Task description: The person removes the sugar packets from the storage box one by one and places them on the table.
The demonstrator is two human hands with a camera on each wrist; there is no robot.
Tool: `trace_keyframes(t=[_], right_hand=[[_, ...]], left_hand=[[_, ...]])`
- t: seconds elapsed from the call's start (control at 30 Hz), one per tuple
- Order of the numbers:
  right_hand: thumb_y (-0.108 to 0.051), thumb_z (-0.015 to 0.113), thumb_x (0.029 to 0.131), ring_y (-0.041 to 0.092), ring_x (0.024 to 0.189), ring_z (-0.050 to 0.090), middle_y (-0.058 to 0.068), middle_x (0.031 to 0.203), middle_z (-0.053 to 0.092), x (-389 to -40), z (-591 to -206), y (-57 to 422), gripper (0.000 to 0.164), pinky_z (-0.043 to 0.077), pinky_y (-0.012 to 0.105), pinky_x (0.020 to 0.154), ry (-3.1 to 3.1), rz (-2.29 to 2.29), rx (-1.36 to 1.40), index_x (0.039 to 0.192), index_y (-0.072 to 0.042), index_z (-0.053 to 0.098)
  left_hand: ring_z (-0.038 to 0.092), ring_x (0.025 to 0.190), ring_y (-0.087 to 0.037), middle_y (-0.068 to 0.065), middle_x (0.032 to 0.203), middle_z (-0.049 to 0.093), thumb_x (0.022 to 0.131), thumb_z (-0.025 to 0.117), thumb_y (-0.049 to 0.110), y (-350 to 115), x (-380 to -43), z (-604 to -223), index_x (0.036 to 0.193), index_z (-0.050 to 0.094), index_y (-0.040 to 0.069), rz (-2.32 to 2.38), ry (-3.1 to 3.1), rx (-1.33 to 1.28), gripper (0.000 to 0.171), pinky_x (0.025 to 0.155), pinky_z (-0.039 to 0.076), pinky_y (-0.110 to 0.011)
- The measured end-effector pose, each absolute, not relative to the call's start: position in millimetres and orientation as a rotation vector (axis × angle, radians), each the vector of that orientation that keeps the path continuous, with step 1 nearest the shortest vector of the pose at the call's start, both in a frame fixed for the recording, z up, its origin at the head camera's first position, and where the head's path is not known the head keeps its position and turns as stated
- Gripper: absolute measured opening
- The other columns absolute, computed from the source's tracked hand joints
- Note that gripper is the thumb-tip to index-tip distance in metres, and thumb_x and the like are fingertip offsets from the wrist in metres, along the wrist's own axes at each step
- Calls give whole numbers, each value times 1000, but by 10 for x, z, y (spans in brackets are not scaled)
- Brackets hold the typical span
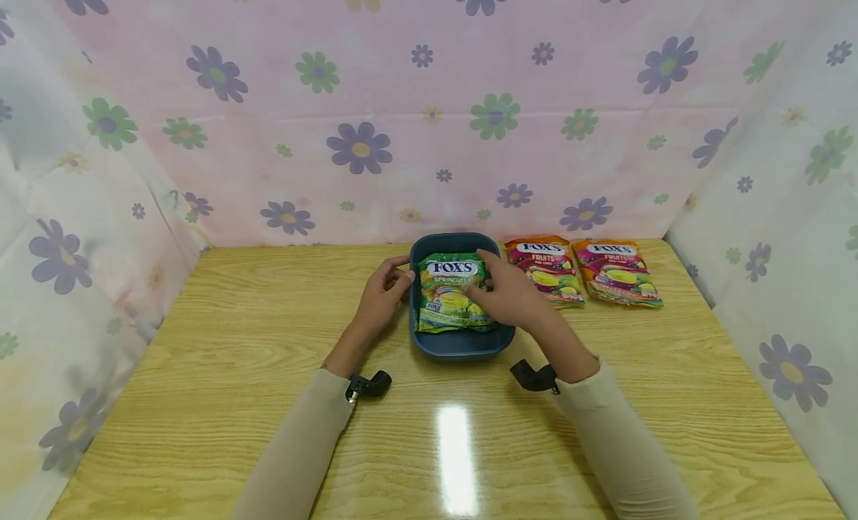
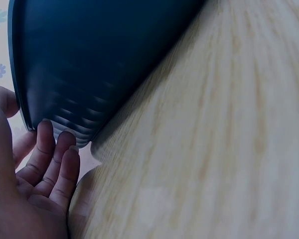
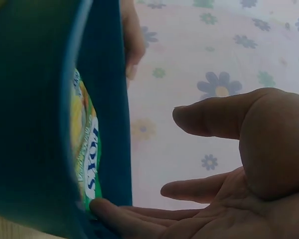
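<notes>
A green candy bag (image 1: 450, 293) is lying inside a dark blue tray (image 1: 462, 344) at the far middle of the wooden table (image 1: 234, 371). The person's left hand (image 1: 383, 290) is resting its straight fingers (image 2: 54, 159) against the tray's left wall, gripping nothing. The right hand (image 1: 504, 290) is lying over the bag's right side with fingers loosely extended (image 3: 139, 216), touching the bag rather than clasping it. Two orange candy bags (image 1: 583, 270) are lying side by side just right of the tray.
</notes>
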State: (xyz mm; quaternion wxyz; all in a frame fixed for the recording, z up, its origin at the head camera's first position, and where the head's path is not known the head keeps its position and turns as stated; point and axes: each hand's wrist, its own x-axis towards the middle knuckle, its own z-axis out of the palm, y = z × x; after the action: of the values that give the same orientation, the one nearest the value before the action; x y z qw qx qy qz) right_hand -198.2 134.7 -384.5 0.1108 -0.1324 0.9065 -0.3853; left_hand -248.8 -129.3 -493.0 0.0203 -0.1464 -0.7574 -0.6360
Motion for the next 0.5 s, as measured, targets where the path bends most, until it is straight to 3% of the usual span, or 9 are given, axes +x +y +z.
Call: trace_keyframes(t=[0.1,0.17,0.27,0.33,0.4,0.5], right_hand=[[-29,64,107,32,73,65,19,89,67,-1991,-3878,1311,81,53,44,68,2676,-1079,-393,169,-1,20],[-30,63,107,31,73,65,19,93,69,-1997,-3906,1289,82,55,45,70,2687,-1048,-397,168,0,19],[-32,63,107,40,112,69,27,136,65,-2004,-3943,1260,84,56,55,94,2699,-1004,-393,168,1,17],[-34,62,107,45,137,55,29,158,47,-2010,-3972,1239,84,48,61,109,2713,-965,-394,168,2,17],[-34,62,106,48,147,44,29,164,39,-2014,-3990,1218,85,40,64,115,2703,-953,-377,168,1,16],[-34,61,107,48,151,38,30,166,35,-2023,-4016,1186,84,37,65,117,2693,-945,-356,168,2,16]], left_hand=[[59,83,-37,-25,107,67,111,58,16,-1292,-2494,-4932,150,57,7,-1970,-2354,-446,40,70,47,-27],[59,82,-34,-24,107,68,111,58,16,-1293,-2497,-4936,150,57,7,-1963,-2356,-446,40,70,47,-27],[60,82,-29,-22,107,68,111,58,17,-1293,-2498,-4941,149,58,8,-1953,-2362,-442,39,71,47,-27],[60,81,-26,-22,107,68,111,58,17,-1294,-2499,-4944,149,58,8,-1948,-2365,-440,39,71,47,-27],[60,81,-25,-21,107,68,111,58,17,-1296,-2501,-4948,149,58,9,-1951,-2366,-435,39,71,47,-27],[60,81,-25,-21,108,69,111,58,18,-1299,-2500,-4943,149,58,9,-1953,-2365,-435,39,71,48,-28]])
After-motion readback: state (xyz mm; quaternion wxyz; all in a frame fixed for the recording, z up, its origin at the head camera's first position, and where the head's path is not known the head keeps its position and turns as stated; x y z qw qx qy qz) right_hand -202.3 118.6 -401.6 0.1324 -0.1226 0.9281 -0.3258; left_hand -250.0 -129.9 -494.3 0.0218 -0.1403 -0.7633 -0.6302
